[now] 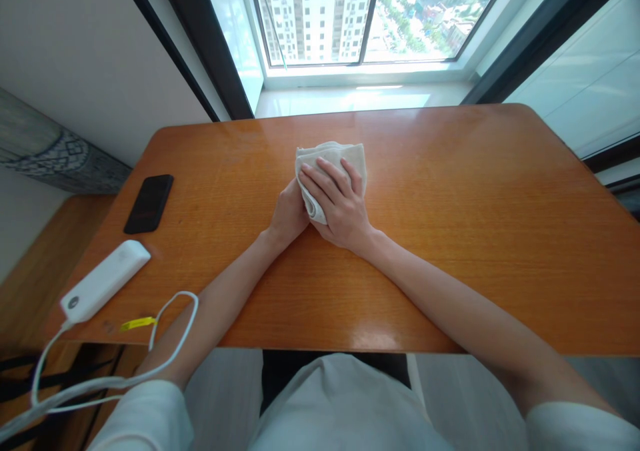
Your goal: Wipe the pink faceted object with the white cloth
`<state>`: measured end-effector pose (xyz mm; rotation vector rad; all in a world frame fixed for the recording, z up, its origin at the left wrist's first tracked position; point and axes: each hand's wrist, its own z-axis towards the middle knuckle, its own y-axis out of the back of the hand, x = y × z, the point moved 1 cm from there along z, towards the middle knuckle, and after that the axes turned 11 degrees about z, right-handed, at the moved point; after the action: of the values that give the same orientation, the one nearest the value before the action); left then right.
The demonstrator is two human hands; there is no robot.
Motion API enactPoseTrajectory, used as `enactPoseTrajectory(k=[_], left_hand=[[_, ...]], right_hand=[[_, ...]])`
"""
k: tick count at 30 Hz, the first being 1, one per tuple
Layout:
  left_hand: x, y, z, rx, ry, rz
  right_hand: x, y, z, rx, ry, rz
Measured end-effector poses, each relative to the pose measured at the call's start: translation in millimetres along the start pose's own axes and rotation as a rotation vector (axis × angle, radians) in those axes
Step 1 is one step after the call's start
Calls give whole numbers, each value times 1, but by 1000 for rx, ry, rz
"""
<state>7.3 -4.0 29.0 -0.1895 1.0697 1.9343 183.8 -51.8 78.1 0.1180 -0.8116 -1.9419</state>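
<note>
A folded off-white cloth is between my two hands over the middle of the wooden table, towards its far side. My right hand lies across the top of it, fingers a little spread and slightly bent over the fabric, with the thumb side at the near edge. At the cloth's left edge, my left hand grips from the side and below; its fingers are mostly hidden by the fabric. A rolled fold shows at the near left corner. Whether the cloth touches the tabletop cannot be made out.
On the brown table, a black phone lies at the left. Nearer stands a white power strip with a white cable looping over my left forearm and a yellow tag. A window is beyond the far edge.
</note>
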Motion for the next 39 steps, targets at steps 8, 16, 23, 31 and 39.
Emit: enactPoseTrajectory(k=[8, 16, 23, 31, 39], left_hand=[[-5, 4, 2, 16, -43, 90], [-10, 9, 4, 32, -41, 78], [-12, 8, 4, 32, 8, 34], [-19, 9, 6, 49, 49, 12], [-25, 11, 7, 82, 69, 16]], right_hand=[[-3, 0, -1, 3, 0, 22], [-2, 0, 1, -6, 10, 8], [-1, 1, 1, -73, -32, 40], [-5, 0, 2, -148, -141, 78], [-7, 3, 4, -204, -250, 120]])
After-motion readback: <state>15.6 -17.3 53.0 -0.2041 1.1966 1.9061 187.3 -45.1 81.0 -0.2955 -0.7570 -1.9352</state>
